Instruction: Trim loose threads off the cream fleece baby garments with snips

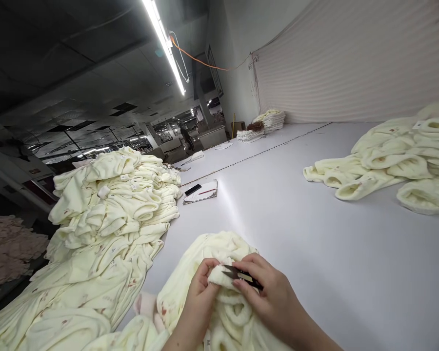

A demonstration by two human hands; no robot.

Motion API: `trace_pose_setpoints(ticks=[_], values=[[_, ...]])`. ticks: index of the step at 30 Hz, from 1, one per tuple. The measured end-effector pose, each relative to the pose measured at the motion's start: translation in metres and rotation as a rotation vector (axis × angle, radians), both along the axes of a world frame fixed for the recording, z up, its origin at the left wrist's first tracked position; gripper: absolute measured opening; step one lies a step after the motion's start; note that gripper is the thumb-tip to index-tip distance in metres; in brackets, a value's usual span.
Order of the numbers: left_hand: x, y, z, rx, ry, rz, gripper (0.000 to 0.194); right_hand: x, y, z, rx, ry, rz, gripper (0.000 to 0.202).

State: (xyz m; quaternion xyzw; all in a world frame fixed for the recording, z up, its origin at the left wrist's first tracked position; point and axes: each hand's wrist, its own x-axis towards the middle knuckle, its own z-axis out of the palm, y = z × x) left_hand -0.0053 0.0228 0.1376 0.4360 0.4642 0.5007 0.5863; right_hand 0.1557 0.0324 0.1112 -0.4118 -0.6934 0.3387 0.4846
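At six o'clock on the worktop [314, 243], pinching a fold of the pale garment [219, 243] in the nearly closed left hand [201, 297]; gripping dark snips [246, 277] in the curled right hand [274, 292], pointed toward ten o'clock over that fold, beyond which lie piled garments [120, 219]

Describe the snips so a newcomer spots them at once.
Find the big white table, then the pale-yellow garment at its near edge. The right hand holds the snips there: dark, two pointed blades spread against the pale cloth.
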Motion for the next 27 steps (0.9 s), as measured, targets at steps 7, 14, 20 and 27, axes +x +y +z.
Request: trace_pose_setpoints(ticks=[7, 14, 20, 27], values=[[-0.004, 0.0, -0.003, 0.03, 0.088, -0.026, 0.023, -0.005, -0.002, -0.001, -0.034, 0.083, 0.005, 0.017], [-0.017, -0.004, -0.001, -0.23, 0.035, 0.054, 0.042, 0.0, 0.004, -0.038, -0.281, 0.397, -0.262, 0.027], [-0.016, 0.001, 0.004, -0.284, -0.281, -0.01, 0.041, -0.037, -0.015, -0.052, -0.387, 0.646, 0.01, 0.034], [-0.004, 0.0, -0.005, -0.288, -0.076, 0.148, 0.056, -0.037, -0.039, -0.05, -0.048, 0.358, 0.068, 0.023]])
